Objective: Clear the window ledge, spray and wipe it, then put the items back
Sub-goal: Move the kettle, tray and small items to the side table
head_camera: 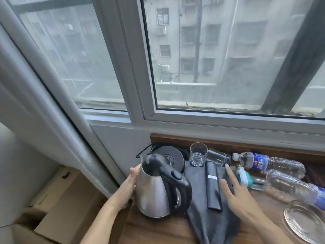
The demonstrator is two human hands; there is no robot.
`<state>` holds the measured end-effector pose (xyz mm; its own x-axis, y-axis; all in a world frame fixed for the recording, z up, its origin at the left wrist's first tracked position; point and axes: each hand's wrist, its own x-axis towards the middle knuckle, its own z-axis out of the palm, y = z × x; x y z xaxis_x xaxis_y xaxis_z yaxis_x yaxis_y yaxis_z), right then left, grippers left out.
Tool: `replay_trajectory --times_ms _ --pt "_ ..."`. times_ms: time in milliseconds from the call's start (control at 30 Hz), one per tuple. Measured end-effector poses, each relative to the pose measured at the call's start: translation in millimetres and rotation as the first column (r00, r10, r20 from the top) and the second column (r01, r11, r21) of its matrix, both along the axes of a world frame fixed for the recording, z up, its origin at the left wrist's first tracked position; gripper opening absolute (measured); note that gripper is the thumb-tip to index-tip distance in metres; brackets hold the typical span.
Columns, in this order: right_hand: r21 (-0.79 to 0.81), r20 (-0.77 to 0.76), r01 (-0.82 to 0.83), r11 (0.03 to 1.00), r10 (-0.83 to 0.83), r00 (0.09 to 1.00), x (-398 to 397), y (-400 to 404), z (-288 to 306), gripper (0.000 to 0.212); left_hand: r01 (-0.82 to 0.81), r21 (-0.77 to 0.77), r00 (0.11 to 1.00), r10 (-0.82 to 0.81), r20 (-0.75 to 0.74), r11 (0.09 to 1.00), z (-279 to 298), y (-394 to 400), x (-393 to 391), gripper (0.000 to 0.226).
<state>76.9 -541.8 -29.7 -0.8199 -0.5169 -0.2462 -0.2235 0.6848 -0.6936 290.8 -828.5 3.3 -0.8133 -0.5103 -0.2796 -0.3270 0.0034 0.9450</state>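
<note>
A steel kettle (153,192) with a black handle stands at the left end of the wooden ledge (158,231). My left hand (131,182) touches its left side with straight fingers. My right hand (235,192) lies open, fingers spread, over a dark grey cloth (198,206) spread beside the kettle. A black roll (212,185) with a white label lies on the cloth. The spray bottle (244,178), with a teal and white head, lies just right of my hand.
Behind the kettle sits its black base (170,155) with a cord. An upright glass (197,154) and a tipped glass (219,156) stand near the wall. Two plastic water bottles (269,162) lie at right, above a glass ashtray (306,221). A cardboard box (58,199) sits below left.
</note>
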Motion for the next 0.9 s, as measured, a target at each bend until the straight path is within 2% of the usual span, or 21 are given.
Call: replay_trajectory --times_ms 67,100,233,300,433,533,667,800,900 --pt "0.005 -0.019 0.012 1.000 -0.012 1.000 -2.2 -0.2 -8.3 0.072 0.045 0.030 0.999 -0.044 -0.019 0.999 -1.1 -6.4 0.0 0.099" --pt "0.011 -0.022 0.017 1.000 -0.017 1.000 -3.1 0.1 -12.7 0.074 0.055 0.048 0.998 -0.054 -0.026 0.997 -2.1 -8.3 2.2 0.105" --pt "0.031 -0.046 0.009 0.999 -0.007 0.999 0.7 -2.6 -15.1 0.083 0.138 -0.001 0.984 -0.137 -0.116 0.990 -9.7 -6.3 11.3 0.099" --pt "0.037 -0.043 0.000 0.999 0.001 0.999 2.7 -4.3 -13.3 0.084 0.142 -0.042 0.979 -0.147 -0.145 0.989 -16.6 -6.6 14.0 0.107" --pt "0.032 -0.051 -0.004 0.999 0.005 0.999 3.2 -5.6 -16.2 0.085 0.177 -0.037 0.977 -0.180 -0.110 0.984 -33.3 -11.1 14.8 0.134" --pt "-0.012 -0.063 0.006 1.000 -0.007 0.998 6.3 -8.4 -18.2 0.085 0.201 -0.053 0.975 -0.205 -0.088 0.978 -44.1 -7.6 13.6 0.136" --pt "-0.037 -0.102 0.040 0.999 -0.044 0.994 13.4 -11.6 -18.8 0.083 0.117 -0.069 0.989 -0.123 -0.085 0.991 -60.9 -5.0 12.5 0.140" --pt "-0.035 -0.111 0.054 0.998 -0.058 0.992 15.7 -11.0 -18.4 0.091 0.042 -0.111 0.995 -0.052 -0.084 0.993 -69.9 3.1 12.1 0.142" --pt "-0.011 -0.139 0.064 0.998 -0.064 0.988 14.5 -9.7 -20.6 0.090 0.077 -0.118 0.992 -0.088 -0.090 0.990 -72.9 0.6 13.9 0.146"
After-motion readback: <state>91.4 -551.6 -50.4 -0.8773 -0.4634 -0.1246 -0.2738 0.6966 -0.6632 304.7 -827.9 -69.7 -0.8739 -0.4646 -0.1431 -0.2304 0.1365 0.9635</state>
